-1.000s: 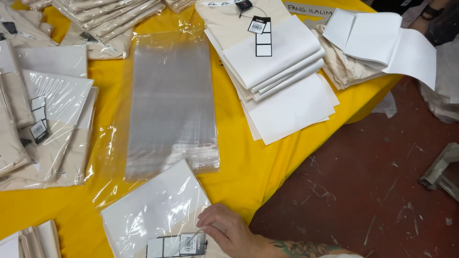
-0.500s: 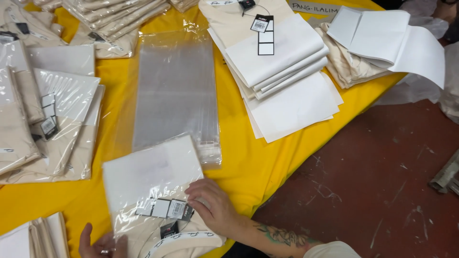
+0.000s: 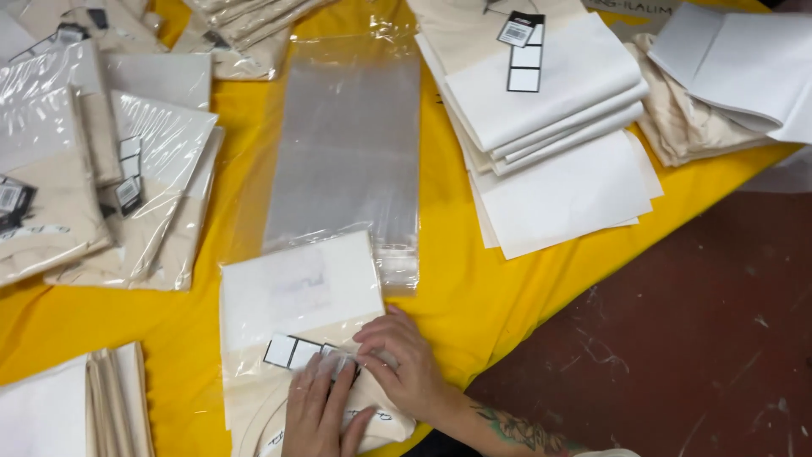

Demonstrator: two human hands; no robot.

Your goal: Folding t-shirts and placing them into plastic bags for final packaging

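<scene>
We press both hands, left hand (image 3: 317,415) and right hand (image 3: 406,368), flat and open on the cloth bag (image 3: 304,338) just below the plastic sleeves (image 3: 347,161). Next needs gentle sliding into its clear wrapper.

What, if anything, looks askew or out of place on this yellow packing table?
Nothing is spilled or damaged. Both hands, left hand and right hand, press a bagged cream garment. The white paper sheets under the folded stack are fanned unevenly, some overhanging the table edge.
</scene>
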